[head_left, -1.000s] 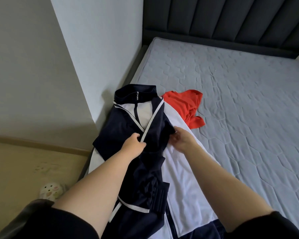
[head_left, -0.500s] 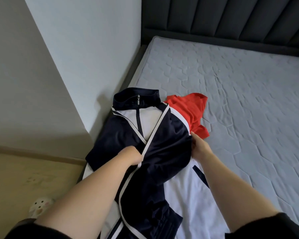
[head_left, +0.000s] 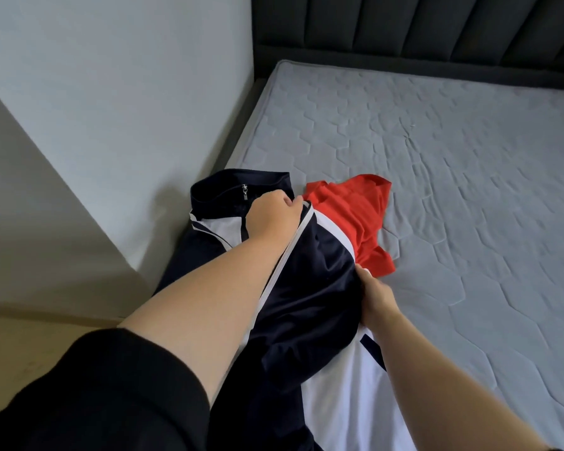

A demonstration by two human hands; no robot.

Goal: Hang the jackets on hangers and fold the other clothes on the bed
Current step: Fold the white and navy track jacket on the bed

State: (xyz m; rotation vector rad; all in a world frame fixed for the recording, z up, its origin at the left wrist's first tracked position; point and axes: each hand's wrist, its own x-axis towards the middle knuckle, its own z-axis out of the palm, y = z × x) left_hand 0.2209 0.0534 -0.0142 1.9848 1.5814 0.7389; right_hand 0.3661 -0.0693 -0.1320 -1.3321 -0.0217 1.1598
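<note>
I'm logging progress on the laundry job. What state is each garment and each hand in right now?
jacket: lying on the mattress, zipped at the collar, not yet hung, navy sleeve drawn across its front.
red garment: crumpled, unfolded, touching the jacket's shoulder.
left hand: fingers curled, gripping the jacket beside the collar.
right hand: gripping the navy sleeve's edge.

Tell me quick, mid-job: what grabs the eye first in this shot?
A navy and white jacket lies at the near left edge of the mattress, with the left hand gripping it near the collar and the right hand pinching its right side. A crumpled red top lies against the jacket, right of the collar.
</note>
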